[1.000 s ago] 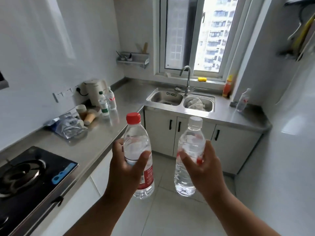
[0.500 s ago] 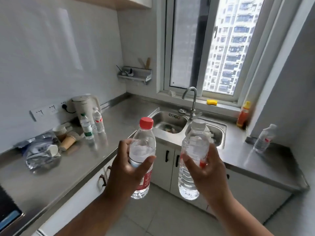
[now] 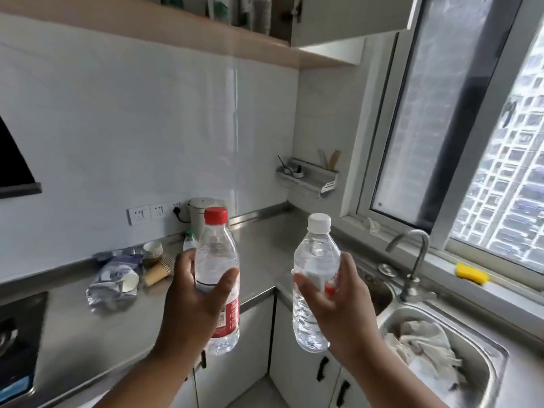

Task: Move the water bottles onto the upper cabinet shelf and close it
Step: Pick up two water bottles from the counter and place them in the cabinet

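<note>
both forearms reach up from the near edge toward the middle, bare, angled slightly inward. the left hand (image 3: 194,293) is raised with its back toward the camera, fingers curled round the far side of the red-capped bottle (image 3: 217,278) and thumb pressed across its near side. the right hand (image 3: 344,304), a little to the right and apart from it, grips the white-capped bottle (image 3: 313,287) the same way, thumb lying across the front.

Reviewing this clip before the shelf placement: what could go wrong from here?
1. Both hands are full: left hand grips the red-capped bottle, right hand the white-capped bottle, leaving none free for the cabinet door.
2. The upper cabinet shelf already holds items; a bottle might knock them.
</note>
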